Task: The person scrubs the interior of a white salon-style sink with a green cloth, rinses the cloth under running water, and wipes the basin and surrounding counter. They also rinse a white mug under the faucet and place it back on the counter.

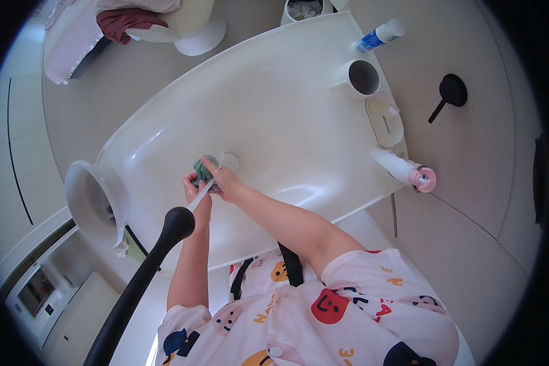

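Both hands are over the middle of a white washbasin (274, 100). My left hand (193, 188) grips a crumpled wet green cloth (203, 168) from the left side. From the right, my right hand (226, 183) holds the same cloth, its fingers bent over the top. A stream of water (201, 196) runs from the round end of a black faucet spout (179, 222) onto the hands and cloth. Just beyond my right hand lies a round white drain cover (230, 162). Parts of the cloth are hidden by the fingers.
Along the basin's right rim stand a blue-and-white tube (370, 42), a white mug (353, 78), a soap dish (390, 135) and a pink-capped bottle (395, 167). A white bucket (89, 196) sits at the left. A black handle (453, 90) is at far right.
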The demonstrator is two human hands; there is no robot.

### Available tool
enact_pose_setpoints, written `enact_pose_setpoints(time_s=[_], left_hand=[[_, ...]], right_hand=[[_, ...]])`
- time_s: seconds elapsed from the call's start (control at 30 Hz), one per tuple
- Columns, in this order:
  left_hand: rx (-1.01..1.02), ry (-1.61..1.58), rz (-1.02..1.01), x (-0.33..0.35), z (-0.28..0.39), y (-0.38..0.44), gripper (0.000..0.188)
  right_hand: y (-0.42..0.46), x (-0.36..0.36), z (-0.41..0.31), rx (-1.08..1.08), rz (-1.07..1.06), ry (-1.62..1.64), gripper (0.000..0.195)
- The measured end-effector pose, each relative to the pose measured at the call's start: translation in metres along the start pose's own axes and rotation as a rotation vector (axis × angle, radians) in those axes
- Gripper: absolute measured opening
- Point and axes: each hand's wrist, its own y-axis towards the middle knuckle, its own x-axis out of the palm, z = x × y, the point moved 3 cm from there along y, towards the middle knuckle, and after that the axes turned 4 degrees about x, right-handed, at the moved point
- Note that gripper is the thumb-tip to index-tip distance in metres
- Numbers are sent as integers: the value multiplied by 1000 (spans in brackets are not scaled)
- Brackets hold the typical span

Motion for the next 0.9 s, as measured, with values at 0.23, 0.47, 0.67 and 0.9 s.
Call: enact_pose_setpoints(time_s=[0.23, 0.47, 0.67, 0.9], left_hand=[[-600, -915, -139, 27, -7, 24, 29], [-408, -888, -380, 38, -18, 27, 26], [-349, -868, -227, 48, -38, 30, 26], [-278, -689, -34, 57, -36, 22, 26]], right_hand=[[-50, 17, -23, -1024, 365, -981, 31], [-93, 7, -35, -1478, -3, -1178, 24], [-71, 18, -29, -1161, 216, -928, 18], [-52, 9, -23, -772, 477, -544, 32]])
